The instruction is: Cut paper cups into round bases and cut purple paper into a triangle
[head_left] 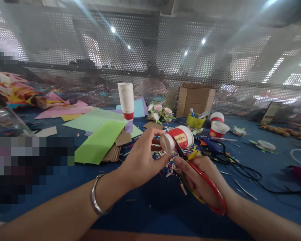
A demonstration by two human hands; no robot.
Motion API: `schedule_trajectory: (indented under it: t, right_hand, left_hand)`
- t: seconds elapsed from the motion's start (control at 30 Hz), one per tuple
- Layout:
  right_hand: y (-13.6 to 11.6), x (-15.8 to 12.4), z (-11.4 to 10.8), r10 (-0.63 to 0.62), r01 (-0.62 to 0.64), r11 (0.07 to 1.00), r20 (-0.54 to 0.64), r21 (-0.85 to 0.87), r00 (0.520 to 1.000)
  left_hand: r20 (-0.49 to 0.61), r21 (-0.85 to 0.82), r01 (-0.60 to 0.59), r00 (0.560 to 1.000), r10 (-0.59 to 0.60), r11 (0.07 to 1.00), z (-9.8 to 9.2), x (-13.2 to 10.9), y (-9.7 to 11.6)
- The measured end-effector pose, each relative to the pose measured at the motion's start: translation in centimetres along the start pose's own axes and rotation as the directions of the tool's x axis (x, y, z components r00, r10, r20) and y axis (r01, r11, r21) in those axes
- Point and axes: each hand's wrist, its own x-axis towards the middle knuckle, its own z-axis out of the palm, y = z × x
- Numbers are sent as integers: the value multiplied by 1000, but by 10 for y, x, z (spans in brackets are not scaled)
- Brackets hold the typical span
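My left hand point(145, 159) grips the base end of a red and white paper cup point(182, 135), which lies on its side in the air above the table. My right hand point(199, 177) is wrapped round a pair of scissors point(212, 190) with red and yellow handles. Their dark blades point up and left against the cup's side, close to its base. Whether the blades have cut into the paper, I cannot tell. Paper scraps point(169, 170) lie scattered on the blue table below both hands.
A tall stack of paper cups point(126, 98) stands behind green paper sheets point(99, 142). Small paper turtles point(159, 112) are piled near a cardboard box point(195, 100). To the right are more cups point(219, 129), a blue glue gun point(212, 144) and its black cable point(243, 170).
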Motion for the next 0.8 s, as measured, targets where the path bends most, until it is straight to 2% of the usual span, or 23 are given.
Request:
schedule_trajectory:
  t: [0.1,0.2,0.27,0.33,0.43,0.6,0.8]
  right_hand:
    - [2,7,-4,-55,59,997,59,-59,997]
    - [7,14,-7,-124,134,981,75,-138,989]
    - [9,16,-7,-141,152,972,70,-177,988]
    - [10,16,-7,-149,160,970,76,-185,986]
    - [9,14,-6,-147,157,975,74,-158,986]
    - [7,11,-6,-149,158,977,71,-145,986]
    - [10,7,-2,-160,159,977,6,-138,987]
  left_hand:
    - [-68,-211,180,978,-198,961,0,4,-3]
    - [-16,-330,342,930,-367,880,2,9,-6]
    - [41,-391,416,899,-436,821,3,10,-5]
    - [35,-435,433,884,-465,790,4,10,-3]
    - [-4,-415,430,880,-475,802,4,7,2]
    - [-26,-309,325,936,-350,894,7,2,4]
    - [-25,-311,230,968,-250,922,11,-1,3]
